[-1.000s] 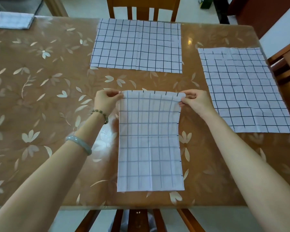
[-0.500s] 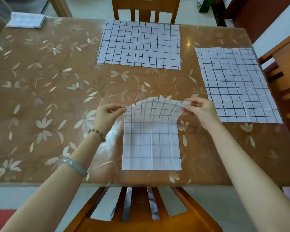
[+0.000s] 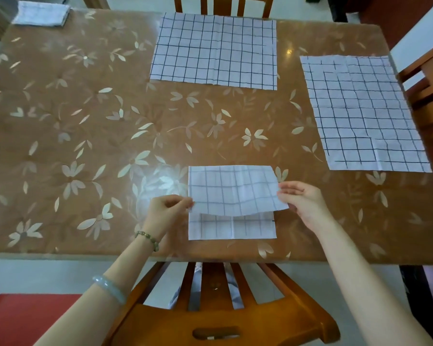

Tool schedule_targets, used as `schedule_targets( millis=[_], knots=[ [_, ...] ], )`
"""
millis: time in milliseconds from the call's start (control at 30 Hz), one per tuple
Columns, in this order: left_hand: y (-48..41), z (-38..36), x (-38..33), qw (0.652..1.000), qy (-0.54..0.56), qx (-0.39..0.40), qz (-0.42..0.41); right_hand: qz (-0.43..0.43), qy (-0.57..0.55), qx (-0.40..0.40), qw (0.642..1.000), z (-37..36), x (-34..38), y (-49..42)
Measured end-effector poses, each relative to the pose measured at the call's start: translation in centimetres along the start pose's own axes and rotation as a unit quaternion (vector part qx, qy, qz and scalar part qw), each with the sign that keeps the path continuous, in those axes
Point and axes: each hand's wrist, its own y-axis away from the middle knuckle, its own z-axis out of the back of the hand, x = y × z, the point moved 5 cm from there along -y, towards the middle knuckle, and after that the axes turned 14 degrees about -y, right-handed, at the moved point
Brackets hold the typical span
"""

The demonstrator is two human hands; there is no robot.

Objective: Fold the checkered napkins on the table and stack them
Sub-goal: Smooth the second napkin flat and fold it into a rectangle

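Head view shows the napkin (image 3: 233, 193) near the front edge of the tabletop (image 3: 85, 146), partly doubled: the upper flap is raised and bowed, and the lower layer lies flat beneath it. I judge the cloth light, thin and limp. It sags wherever it is unsupported and takes a crease readily, so the two free corners of the flap are the grip points, with tension between them controlling the edge. My left hand (image 3: 169, 213) pinches the left corner between thumb and curled fingers. My right hand (image 3: 301, 198) pinches the right corner, fingers less curled. The far napkin (image 3: 214, 49) and the right napkin (image 3: 360, 113) lie unfolded and flat, well apart from my hands. A folded napkin (image 3: 41, 12) rests at the far left corner
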Motion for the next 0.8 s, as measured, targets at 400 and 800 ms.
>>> schedule_targets(
  millis=[400,800],
  knots=[
    [0.8,-1.8,4.2,0.989,-0.11,0.037,0.089,-0.034,0.218,-0.001,0.975,-0.3,-4.5,0.8],
    [1.0,-2.2,4.4,0.976,-0.19,0.052,0.087,-0.016,0.299,0.001,0.954,-0.5,-6.4,0.8]
  ],
)
